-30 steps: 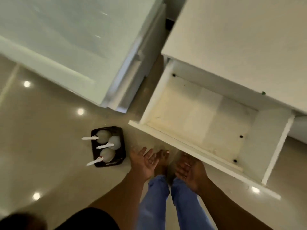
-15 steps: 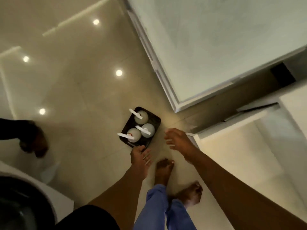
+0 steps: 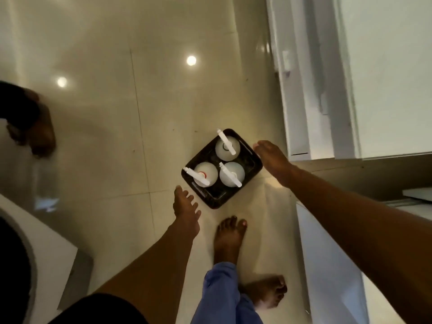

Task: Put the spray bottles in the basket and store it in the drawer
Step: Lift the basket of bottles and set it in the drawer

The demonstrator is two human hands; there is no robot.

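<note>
Looking straight down, I see both hands spread and empty, one on each side of the basket [image 3: 251,157]. My left hand [image 3: 185,208] sits just below and left of the basket's lower-left edge, fingers splayed, very near the rim; I can't tell whether a fingertip touches it. My right hand [image 3: 273,160] hangs flat at the basket's right edge, fingers extended together and pointing toward the upper left, holding nothing; contact with the rim is not clear either. The basket is dark, squarish, turned diamond-wise on the glossy pale floor [image 3: 117,113] at center frame. Three spray bottles [image 3: 228,147] stand upright inside it, pale round bodies with white trigger heads, one toward the top, two side by side below. White cabinet [image 3: 385,78] fills the upper right.
</note>
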